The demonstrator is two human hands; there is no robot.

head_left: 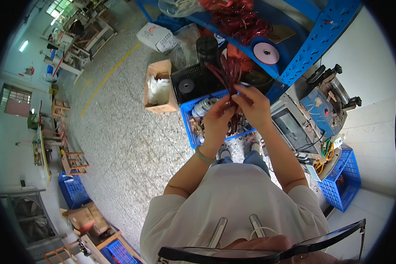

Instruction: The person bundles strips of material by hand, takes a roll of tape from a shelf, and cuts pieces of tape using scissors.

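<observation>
Both hands meet at the middle of a bundle of dark red strands [231,72], possibly wire or cord. My left hand [218,118] grips it from the left, thumb and fingers pinched round its middle. From the right, my right hand [253,105] pinches the bundle just above, fingertips pressed together. Loops of the bundle fan out above the hands, and its lower ends hang beneath them. Below it stands a blue plastic crate [188,127] with rolls and small brownish pieces inside, partly hidden by my hands.
Ahead is a blue metal rack [314,44] holding more dark red strands [244,22] and a pink-faced spool [266,53]. A black crate [180,90], an open cardboard box [163,105] and a white carton [156,38] stand to the left. A machine [323,110] is at right.
</observation>
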